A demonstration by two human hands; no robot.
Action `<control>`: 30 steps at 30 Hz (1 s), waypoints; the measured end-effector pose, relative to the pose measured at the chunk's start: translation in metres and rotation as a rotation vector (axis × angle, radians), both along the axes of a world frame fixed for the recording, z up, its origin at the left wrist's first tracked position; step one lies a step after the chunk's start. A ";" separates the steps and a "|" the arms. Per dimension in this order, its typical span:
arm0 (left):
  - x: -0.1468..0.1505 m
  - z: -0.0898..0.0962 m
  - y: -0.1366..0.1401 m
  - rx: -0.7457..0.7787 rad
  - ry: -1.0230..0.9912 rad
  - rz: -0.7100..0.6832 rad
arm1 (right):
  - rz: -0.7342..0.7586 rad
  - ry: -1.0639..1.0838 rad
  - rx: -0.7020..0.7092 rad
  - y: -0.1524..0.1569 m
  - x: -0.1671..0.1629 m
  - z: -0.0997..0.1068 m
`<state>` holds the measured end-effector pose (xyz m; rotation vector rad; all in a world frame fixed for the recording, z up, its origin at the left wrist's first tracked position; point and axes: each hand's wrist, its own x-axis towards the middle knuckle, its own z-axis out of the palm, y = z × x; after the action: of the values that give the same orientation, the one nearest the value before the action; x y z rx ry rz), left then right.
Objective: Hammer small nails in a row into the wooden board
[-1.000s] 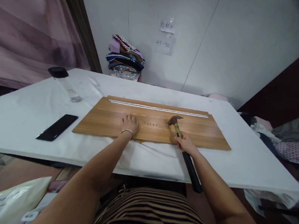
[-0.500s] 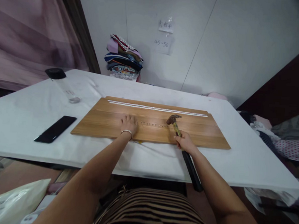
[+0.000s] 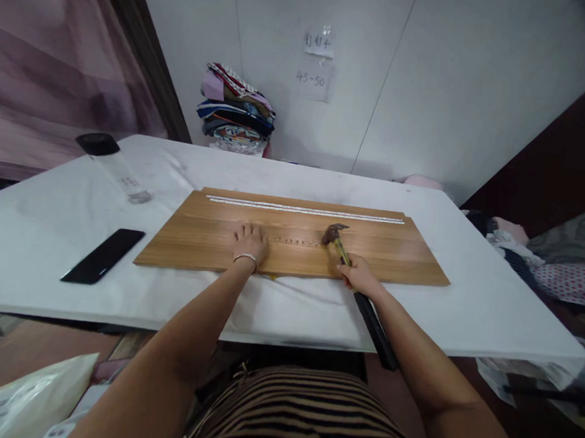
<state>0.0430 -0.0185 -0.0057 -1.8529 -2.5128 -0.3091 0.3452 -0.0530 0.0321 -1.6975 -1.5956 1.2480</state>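
A wooden board [image 3: 185, 238] lies flat on the white-covered table, with another board's edge showing behind it. My left hand [image 3: 251, 243] rests flat on the board's left half, fingers spread. Just right of it runs a row of several small nails [image 3: 297, 241] along the board. My right hand [image 3: 357, 274] is wrapped round the neck of a claw hammer [image 3: 340, 249], whose long black grip extends back toward me. The rusty hammer head is at the right end of the nail row, low over the board; whether it touches a nail is hidden.
Two pale strips [image 3: 303, 210] lie along the board's far side. On the table's left are a black phone [image 3: 103, 256] and a clear bottle with a black lid [image 3: 118, 167]. Folded clothes [image 3: 237, 112] are stacked at the back against the wall [image 3: 433, 75]. The white table [image 3: 486, 312] surrounds the board.
The view has shifted slightly. My left hand stays flat on the board, and the hammer in my right hand remains low at the right end of the nails.
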 end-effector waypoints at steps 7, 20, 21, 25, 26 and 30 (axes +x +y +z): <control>0.000 0.002 -0.001 -0.007 0.012 -0.001 | -0.001 0.034 0.011 0.001 0.000 -0.002; -0.001 0.001 0.000 -0.004 0.012 0.006 | 0.013 0.015 0.005 0.000 0.000 -0.002; 0.000 0.002 -0.001 -0.006 0.013 0.004 | 0.016 0.014 0.004 0.000 0.000 -0.002; 0.000 0.003 -0.002 -0.011 0.009 0.001 | 0.005 0.041 0.021 0.000 0.000 -0.001; 0.000 0.003 -0.002 -0.012 0.006 0.002 | 0.003 0.044 0.023 0.000 0.000 -0.001; 0.000 0.004 -0.002 -0.012 -0.007 0.001 | 0.012 0.013 0.013 0.001 0.000 -0.002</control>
<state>0.0435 -0.0200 -0.0020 -1.8576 -2.5264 -0.3020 0.3454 -0.0517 0.0300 -1.6705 -1.6050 1.2495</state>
